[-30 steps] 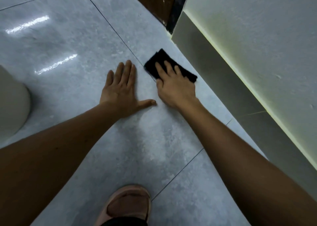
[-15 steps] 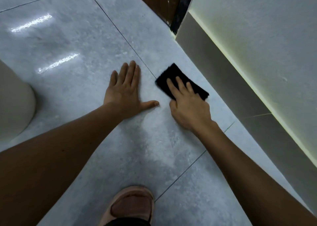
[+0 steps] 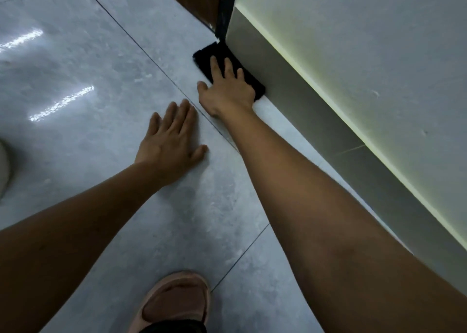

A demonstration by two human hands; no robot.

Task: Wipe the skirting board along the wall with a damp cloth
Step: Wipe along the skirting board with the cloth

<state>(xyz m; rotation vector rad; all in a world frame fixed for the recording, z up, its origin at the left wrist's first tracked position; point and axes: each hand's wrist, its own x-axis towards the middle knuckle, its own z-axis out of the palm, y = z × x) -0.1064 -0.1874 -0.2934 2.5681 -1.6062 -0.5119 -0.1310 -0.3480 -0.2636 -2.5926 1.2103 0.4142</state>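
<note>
Two hands low on floor point(image 3: 106, 62). Right hand point(image 3: 227, 90), fingers straight, grip released, pressed black cloth point(image 3: 206, 58) flat at foot of skirting board point(image 3: 303, 97), near door corner. Left hand point(image 3: 171, 143) lay flat, bracing, holding nothing. Risk, judged: cloth lay mostly on floor, so stroke might miss board face; far reach could tip balance. Cloth looked dark, thick, folded; dampness not visible.

open floor tiles point(image 3: 106, 62) leftward, skirting board point(image 3: 303, 110) blocking right
</note>
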